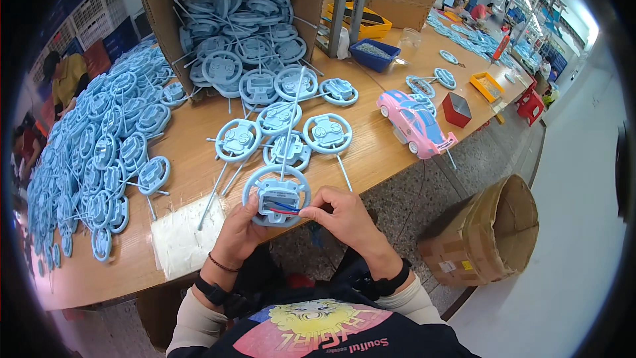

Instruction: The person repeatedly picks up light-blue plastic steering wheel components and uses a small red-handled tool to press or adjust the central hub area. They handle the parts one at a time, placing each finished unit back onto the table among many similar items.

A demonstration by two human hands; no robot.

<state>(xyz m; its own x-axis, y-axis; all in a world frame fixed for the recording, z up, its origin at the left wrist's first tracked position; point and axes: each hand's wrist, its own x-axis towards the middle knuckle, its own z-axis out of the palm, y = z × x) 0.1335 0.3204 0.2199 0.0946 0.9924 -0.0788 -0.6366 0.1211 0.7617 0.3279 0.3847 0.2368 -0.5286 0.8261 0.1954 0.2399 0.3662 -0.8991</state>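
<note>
A light-blue toy steering wheel (271,186) is held over the table's near edge, with an open compartment in its hub facing up. My left hand (237,233) grips its lower left rim, thumb on top. At the compartment's right side, the closed fingers of my right hand (344,215) pinch thin red and blue strands (285,209) that look like wires. These strands lie across the compartment; their ends are partly hidden. Just beyond the held wheel, several matching wheels (328,132) with thin rods rest on the wooden table (371,159).
Many blue wheels (106,139) are heaped at left; more fill a cardboard box (159,33) behind. A pink toy car (414,122), red box (457,109) and blue tray (375,54) stand to the right. A large carton (457,245) is on the floor. Other people work further off.
</note>
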